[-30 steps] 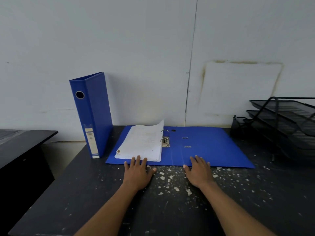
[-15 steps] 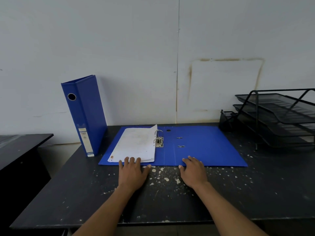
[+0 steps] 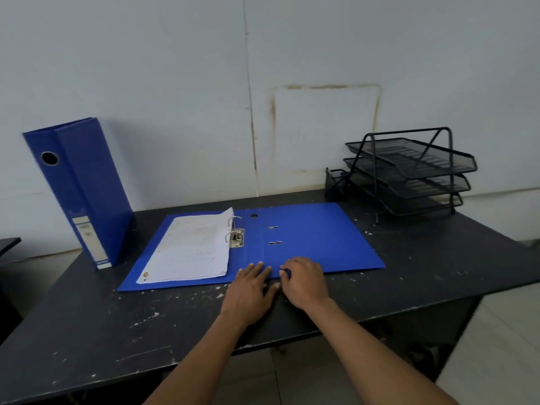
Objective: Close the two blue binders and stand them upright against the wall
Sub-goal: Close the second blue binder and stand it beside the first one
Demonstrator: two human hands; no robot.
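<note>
One closed blue binder (image 3: 87, 185) stands upright at the desk's back left, leaning against the wall. A second blue binder (image 3: 306, 238) lies open and flat in the middle, with a stack of white paper (image 3: 193, 249) on its left half and the metal ring clip (image 3: 236, 236) next to the spine. My left hand (image 3: 251, 290) rests flat at the front edge by the spine, fingertips on the blue cover. My right hand (image 3: 304, 282) is just right of it, fingers curled over the same front edge and thumb below, pinching the cover.
A black three-tier mesh letter tray (image 3: 409, 171) stands at the back right against the wall. The black desk (image 3: 438, 258) is speckled with white flecks near its front. The corner of another dark desk (image 3: 8, 244) shows at far left.
Both hands have come together at the spine's front edge. The left hand slid right, away from the paper stack. The right hand's fingers have curled onto the cover's edge.
</note>
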